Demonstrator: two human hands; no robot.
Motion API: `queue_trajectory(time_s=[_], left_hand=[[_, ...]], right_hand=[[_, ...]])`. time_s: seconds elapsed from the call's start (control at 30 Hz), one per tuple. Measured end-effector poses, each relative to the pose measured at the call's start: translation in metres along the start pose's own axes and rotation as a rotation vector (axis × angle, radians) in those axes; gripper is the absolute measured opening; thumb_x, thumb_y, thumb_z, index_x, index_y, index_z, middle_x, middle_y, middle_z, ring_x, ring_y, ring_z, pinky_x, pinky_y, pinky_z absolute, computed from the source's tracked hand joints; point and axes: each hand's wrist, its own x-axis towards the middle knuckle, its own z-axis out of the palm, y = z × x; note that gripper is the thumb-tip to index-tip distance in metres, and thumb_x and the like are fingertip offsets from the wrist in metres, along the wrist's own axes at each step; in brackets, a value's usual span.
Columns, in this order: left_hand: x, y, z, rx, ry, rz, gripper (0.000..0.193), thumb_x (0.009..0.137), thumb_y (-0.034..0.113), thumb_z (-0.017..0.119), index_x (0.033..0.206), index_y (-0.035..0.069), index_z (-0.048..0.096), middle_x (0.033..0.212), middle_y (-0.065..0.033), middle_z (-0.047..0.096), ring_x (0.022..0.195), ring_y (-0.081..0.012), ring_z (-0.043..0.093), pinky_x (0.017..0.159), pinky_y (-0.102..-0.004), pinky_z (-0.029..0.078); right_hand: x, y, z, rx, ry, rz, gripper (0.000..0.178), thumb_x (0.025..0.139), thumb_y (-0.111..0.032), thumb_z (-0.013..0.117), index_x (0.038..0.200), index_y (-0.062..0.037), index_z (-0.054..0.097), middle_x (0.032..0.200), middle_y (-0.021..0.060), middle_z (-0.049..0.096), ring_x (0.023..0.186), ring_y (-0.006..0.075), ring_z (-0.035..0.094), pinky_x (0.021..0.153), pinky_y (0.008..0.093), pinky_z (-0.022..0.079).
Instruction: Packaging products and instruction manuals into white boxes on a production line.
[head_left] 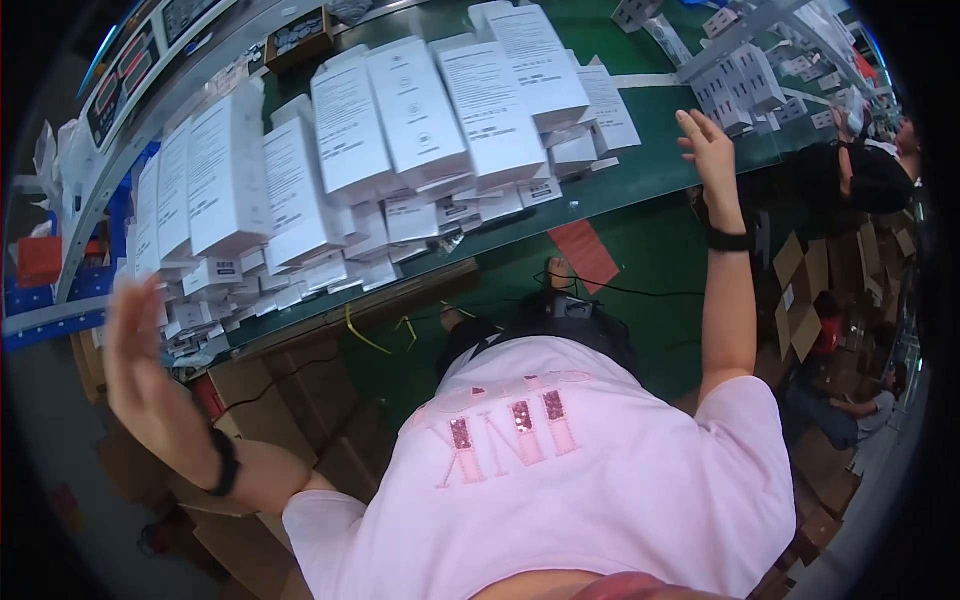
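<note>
Tall white cartons (417, 115) with small dark print stand and lean in rows along the green workbench (640, 165). Many flatter white boxes (410, 218) are piled beneath and in front of them. My left hand (150, 385), smeared by motion, is raised beside the left end of the pile. Its fingers look stretched out, and nothing shows in them. Over the bench's near edge, to the right of the cartons, my right hand (708, 160) is held up with fingers spread and no object in it. Each wrist wears a black band.
A shelf frame with digital displays (125, 85) stands at the far left. Small patterned white boxes (738, 90) sit at the back right. Open brown cartons (797, 295) and other people (865, 175) are on the right. A cable crosses the green floor.
</note>
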Motion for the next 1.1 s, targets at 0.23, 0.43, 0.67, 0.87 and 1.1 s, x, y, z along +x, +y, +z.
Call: queue_trajectory(time_s=[0.23,0.43,0.67,0.87,1.1], left_hand=[[-0.055,0.044,0.241,-0.761,-0.795,-0.544,0.066,0.083,0.039,0.068,0.128,-0.006,0.051,0.122,-0.0194,0.059,0.115,-0.0272,0.056,0.101,-0.0383,0.041],[-0.076,0.073,0.362,-0.854,-0.604,-0.863,0.056,0.089,0.034,0.062,0.133,0.001,0.048,0.121,-0.015,0.06,0.111,-0.0233,0.058,0.098,-0.0368,0.044],[-0.084,0.073,0.415,-0.944,-0.719,-1.042,0.049,0.092,0.016,0.059,0.136,0.001,0.044,0.127,-0.0131,0.055,0.116,-0.02,0.053,0.102,-0.0349,0.04],[-0.081,0.045,0.457,-1.01,-0.786,-1.14,0.054,0.092,0.025,0.061,0.139,0.004,0.043,0.128,-0.0146,0.054,0.121,-0.0229,0.051,0.104,-0.0363,0.038],[-0.076,0.017,0.475,-1.03,-0.618,-1.249,0.053,0.093,0.024,0.061,0.138,0.003,0.043,0.128,-0.0157,0.053,0.116,-0.02,0.052,0.098,-0.0329,0.042]], right_hand=[[0.097,0.112,0.029,0.204,-0.481,0.343,0.092,0.078,-0.065,0.062,0.142,-0.0034,0.038,0.135,0.0194,0.046,0.116,0.0302,0.051,0.093,0.0392,0.039],[0.116,0.105,0.084,-0.053,-0.892,-0.037,0.055,0.09,-0.042,0.058,0.117,0.0057,0.06,0.116,0.021,0.062,0.108,0.0223,0.057,0.094,0.0319,0.042],[0.191,0.095,0.071,-0.162,-0.657,-0.33,0.074,0.086,-0.041,0.063,0.128,0.0163,0.042,0.131,0.0332,0.046,0.129,0.0397,0.041,0.107,0.0388,0.031],[0.463,0.171,0.105,-0.68,0.078,-0.817,0.063,0.077,-0.007,0.052,0.134,0.0141,0.034,0.141,0.0314,0.034,0.134,0.0407,0.031,0.112,0.0395,0.027],[0.548,0.181,0.067,-0.923,-0.154,-0.997,0.023,0.089,-0.026,0.054,0.104,-0.0097,0.06,0.1,0.0156,0.063,0.094,0.0371,0.06,0.078,0.0454,0.049]])
